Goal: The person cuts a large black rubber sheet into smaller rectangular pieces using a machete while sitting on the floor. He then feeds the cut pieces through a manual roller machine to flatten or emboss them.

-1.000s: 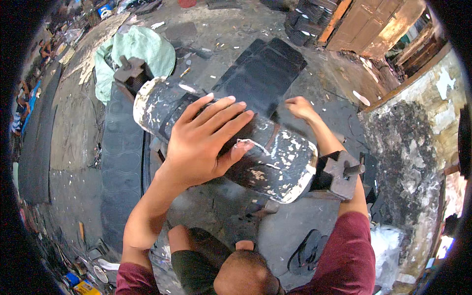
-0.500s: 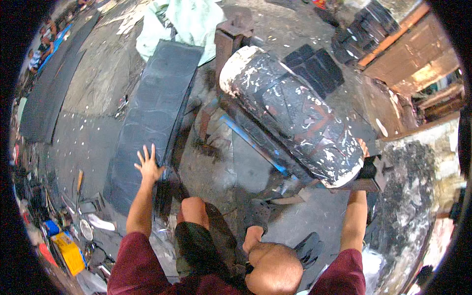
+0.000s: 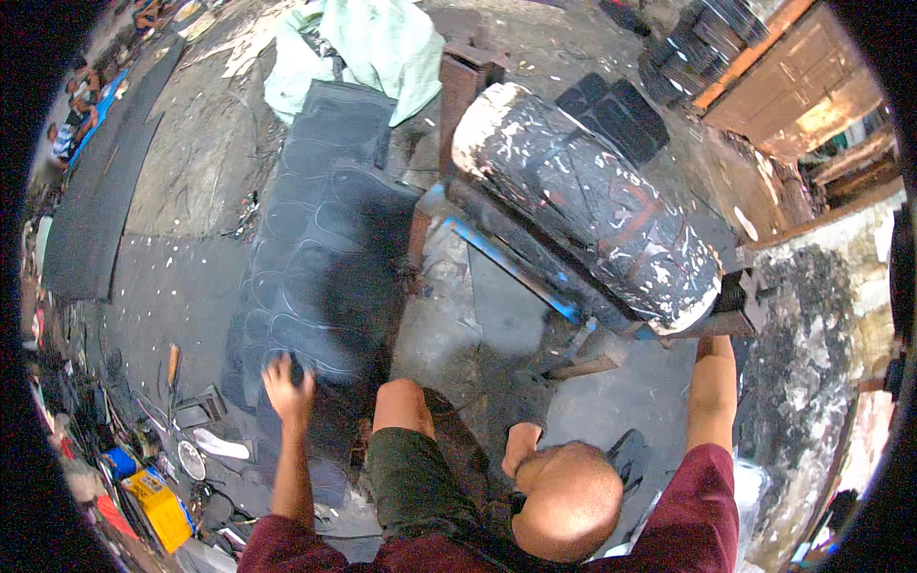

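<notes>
My left hand point(image 3: 287, 384) is blurred and rests on the near part of a long dark rubber sheet point(image 3: 320, 239) marked with outlined shapes, which lies on the ground. Its fingers point away from me; whether they grip the sheet is unclear. My right arm reaches forward, and my right hand point(image 3: 714, 344) is at the near end of a paint-spattered black cylinder point(image 3: 583, 201), mostly hidden under the metal stand point(image 3: 735, 306) that carries it. My bent knee point(image 3: 401, 401) is between the two arms.
A pale green cloth point(image 3: 382, 43) lies beyond the sheet. Stacked dark rubber pieces point(image 3: 611, 110) sit behind the cylinder. Tools and a yellow container point(image 3: 158, 501) are scattered at lower left. A rough stained wall point(image 3: 812, 363) runs along the right. Another black strip point(image 3: 91, 220) lies far left.
My left hand left the cylinder, dropped to the rubber sheet on my left and shifted slightly on it. My view swung left. My right hand stayed at the cylinder's near end.
</notes>
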`<state>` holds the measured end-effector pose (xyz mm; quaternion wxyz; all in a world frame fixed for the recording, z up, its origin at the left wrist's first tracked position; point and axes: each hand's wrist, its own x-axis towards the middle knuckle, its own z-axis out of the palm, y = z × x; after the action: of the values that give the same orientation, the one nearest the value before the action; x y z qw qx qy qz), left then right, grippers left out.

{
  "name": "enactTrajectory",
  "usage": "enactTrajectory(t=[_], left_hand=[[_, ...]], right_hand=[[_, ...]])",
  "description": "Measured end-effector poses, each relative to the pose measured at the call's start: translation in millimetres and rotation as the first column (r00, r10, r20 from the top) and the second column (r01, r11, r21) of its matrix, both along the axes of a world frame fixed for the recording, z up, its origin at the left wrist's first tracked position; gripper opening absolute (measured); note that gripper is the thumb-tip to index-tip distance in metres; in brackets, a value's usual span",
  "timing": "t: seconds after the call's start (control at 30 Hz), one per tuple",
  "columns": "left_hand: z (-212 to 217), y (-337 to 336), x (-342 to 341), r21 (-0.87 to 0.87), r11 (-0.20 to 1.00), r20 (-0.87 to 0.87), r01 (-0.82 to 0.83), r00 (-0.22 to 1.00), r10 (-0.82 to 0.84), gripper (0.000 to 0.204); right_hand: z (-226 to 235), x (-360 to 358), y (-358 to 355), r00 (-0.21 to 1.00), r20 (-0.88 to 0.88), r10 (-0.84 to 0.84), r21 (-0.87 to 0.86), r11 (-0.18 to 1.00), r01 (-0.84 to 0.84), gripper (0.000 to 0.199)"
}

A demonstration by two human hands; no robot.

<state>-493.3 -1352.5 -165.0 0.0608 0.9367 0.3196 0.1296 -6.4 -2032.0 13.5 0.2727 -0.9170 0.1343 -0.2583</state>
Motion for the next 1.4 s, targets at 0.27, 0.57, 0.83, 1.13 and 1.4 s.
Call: enactTrajectory(t=[0.27, 0.57, 0.83, 1.13, 1.4], left_hand=[[49.5, 69.0, 150.2, -0.337, 0.786, -0.458, -0.519, 0.819, 0.344, 0.092], [189.3, 36.4, -41.1, -0.229, 0.775, 0.176, -0.589, 0.757, 0.629, 0.077], [240.1, -1.6, -87.9, -0.550, 0.755, 0.135, -0.358, 0.854, 0.503, 0.042], [196.6, -91.4, 26.8, -0.670, 0.741, 0.181, -0.045, 0.958, 0.222, 0.038], [197.9, -108.4, 56.8, -0.658, 0.753, 0.230, -0.016, 0.948, 0.221, 0.029]], right_hand=[[10.0, -3.1, 20.2, 0.994, 0.102, 0.049, 0.177, 0.982, -0.066, 0.018], [33.2, -15.2, 68.8, 0.963, 0.240, 0.123, 0.420, 0.881, -0.218, 0.012], [54.7, -46.0, 93.2, 0.925, 0.332, 0.187, 0.561, 0.749, -0.353, 0.013], [-21.0, 12.5, 24.8, 0.867, 0.339, 0.364, 0.735, 0.473, -0.486, 0.035], [-171.8, -29.5, 4.4, 0.696, -0.711, 0.099, -0.279, 0.869, -0.408, 0.032]])
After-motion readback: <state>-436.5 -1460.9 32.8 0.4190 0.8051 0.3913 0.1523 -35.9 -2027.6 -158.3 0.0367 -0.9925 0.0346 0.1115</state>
